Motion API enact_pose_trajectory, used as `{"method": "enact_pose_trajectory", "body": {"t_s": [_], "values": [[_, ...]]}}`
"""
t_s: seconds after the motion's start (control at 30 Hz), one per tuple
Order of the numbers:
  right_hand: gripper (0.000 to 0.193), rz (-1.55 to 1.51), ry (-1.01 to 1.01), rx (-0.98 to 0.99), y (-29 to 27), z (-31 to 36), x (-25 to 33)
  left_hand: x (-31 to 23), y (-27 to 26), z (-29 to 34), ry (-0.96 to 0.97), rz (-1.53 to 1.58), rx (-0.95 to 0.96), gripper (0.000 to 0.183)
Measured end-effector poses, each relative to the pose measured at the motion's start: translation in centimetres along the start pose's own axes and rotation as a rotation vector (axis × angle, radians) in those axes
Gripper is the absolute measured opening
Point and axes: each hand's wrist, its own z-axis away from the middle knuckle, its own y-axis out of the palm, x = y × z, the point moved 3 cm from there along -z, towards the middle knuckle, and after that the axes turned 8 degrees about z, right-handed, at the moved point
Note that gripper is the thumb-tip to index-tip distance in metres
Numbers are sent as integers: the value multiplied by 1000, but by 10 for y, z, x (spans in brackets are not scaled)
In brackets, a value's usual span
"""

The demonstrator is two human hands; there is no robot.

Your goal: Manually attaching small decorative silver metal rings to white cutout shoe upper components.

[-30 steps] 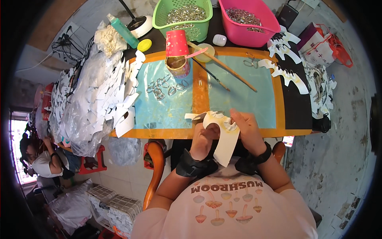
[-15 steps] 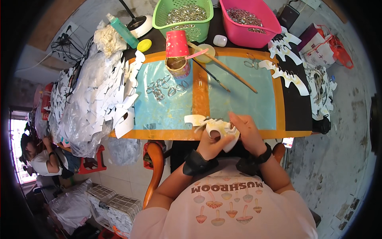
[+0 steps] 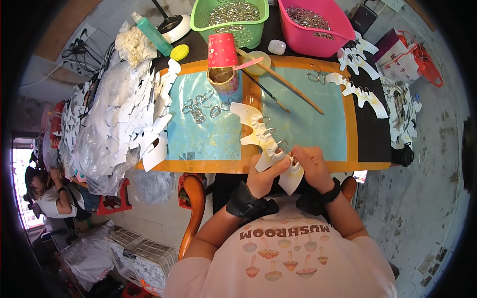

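Observation:
A white curved strip (image 3: 258, 135) with cut-out edges, yellowish stains and metal rings along one side spans the table's front edge. My left hand (image 3: 266, 180) is closed on its near part, thumb on top. At the strip's near right end, my right hand (image 3: 314, 170) pinches a tab by a ring; its fingertips hide what exactly they grip. Loose metal rings (image 3: 201, 105) lie on the blue mat (image 3: 198, 139) beyond. An open tin (image 3: 223, 79) of brownish stuff stands there beside a red patterned cup (image 3: 222, 50).
A thin brush (image 3: 266, 92) and a wooden stick (image 3: 288, 83) rest on the mat. Green (image 3: 243, 37) and pink (image 3: 318, 37) baskets of metal rings stand at the back. White cut pieces (image 3: 134, 114) heap up at left; ringed strips (image 3: 360, 94) lie at right. Another person (image 3: 54, 201) sits far left.
The strip, bunched in my hands before, now stretches out away from me over the mat. My right hand has shifted slightly right and nearer.

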Motion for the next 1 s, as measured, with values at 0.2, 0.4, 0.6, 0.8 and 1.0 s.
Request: {"method": "enact_pose_trajectory", "body": {"t_s": [0.2,0.4,0.6,0.8,1.0], "values": [[49,-23,23,81,-10,-1,-2,13,-24,-2,39,-158,270,55],[47,130,5,189,-23,-6,14,2,-13,1,-59,-175,-56,26],[37,-78,-52,-128,-20,-13,18,-6,-3,8,132,-378,-7,31],[32,126,77,215,-7,-15,22,-17,10,11,142,-297,91,29],[36,-170,151,193,4,-13,12,-5,-1,16,41,-298,127,19]]}}
